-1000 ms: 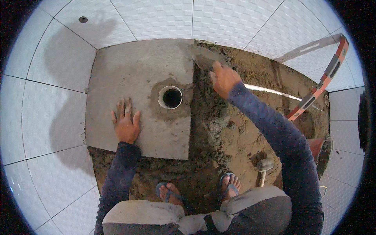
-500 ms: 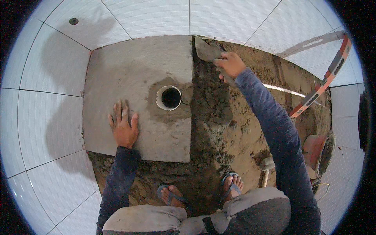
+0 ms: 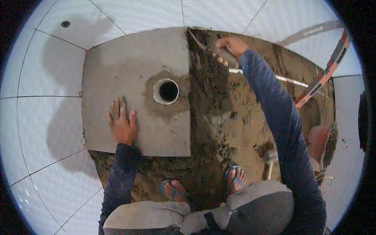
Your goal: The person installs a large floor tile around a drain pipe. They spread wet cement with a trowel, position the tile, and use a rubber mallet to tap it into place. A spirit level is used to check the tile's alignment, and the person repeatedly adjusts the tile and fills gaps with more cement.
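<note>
The trowel (image 3: 201, 42) handle is hidden inside the right hand (image 3: 231, 47); its blade looks blurred.

The left hand (image 3: 122, 124) lay flat, fingers spread, on a grey cement slab (image 3: 117, 70) set among white floor tiles (image 3: 43, 117). A round white pipe opening (image 3: 167, 91) sat in the slab, ringed by darker damp mortar. The right hand (image 3: 231, 47) reached to the far edge of the pit and held a trowel (image 3: 199, 42), its blade at the slab's top corner, over wet dark mortar (image 3: 207, 98). 2 feet in sandals (image 3: 235, 181) stood in brown sand (image 3: 250, 117). An orange-and-black strip (image 3: 325, 76) lay along the right side.
</note>
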Tool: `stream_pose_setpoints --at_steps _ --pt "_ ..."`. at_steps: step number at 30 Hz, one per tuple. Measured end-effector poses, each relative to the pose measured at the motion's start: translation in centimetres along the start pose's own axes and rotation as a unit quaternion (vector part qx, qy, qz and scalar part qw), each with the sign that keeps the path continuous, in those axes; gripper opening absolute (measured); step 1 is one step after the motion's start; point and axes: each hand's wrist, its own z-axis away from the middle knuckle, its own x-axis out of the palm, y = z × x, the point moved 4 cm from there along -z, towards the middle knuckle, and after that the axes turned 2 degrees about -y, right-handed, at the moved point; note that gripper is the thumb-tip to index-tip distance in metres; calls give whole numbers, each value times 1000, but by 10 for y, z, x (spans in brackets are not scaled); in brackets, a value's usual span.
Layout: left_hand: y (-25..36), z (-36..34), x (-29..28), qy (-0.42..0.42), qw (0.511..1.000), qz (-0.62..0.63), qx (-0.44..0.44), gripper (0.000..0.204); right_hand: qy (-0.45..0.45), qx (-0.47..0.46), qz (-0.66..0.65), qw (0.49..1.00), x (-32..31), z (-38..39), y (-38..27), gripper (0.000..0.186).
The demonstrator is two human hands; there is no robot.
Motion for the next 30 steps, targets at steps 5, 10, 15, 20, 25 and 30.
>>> stream_pose_setpoints --at_steps 5,10,15,20,25,30 --pt "3 0 1 6 1000 -8 13 59 -108 26 -113 987 12 17 -2 44" --pt "3 0 1 9 1000 -5 8 58 -189 95 -300 930 70 65 51 29" --pt "3 -2 1 7 1000 1 5 59 -117 42 20 992 102 177 74 28" --pt "2 1 3 7 1000 -16 0 60 200 -182 356 895 105 257 37 24" --pt "1 0 1 -5 1000 -17 0 60 327 -168 556 745 74 178 17 22" --pt "0 3 3 -4 1000 -15 -1 60 379 -268 708 532 62 99 -34 14"
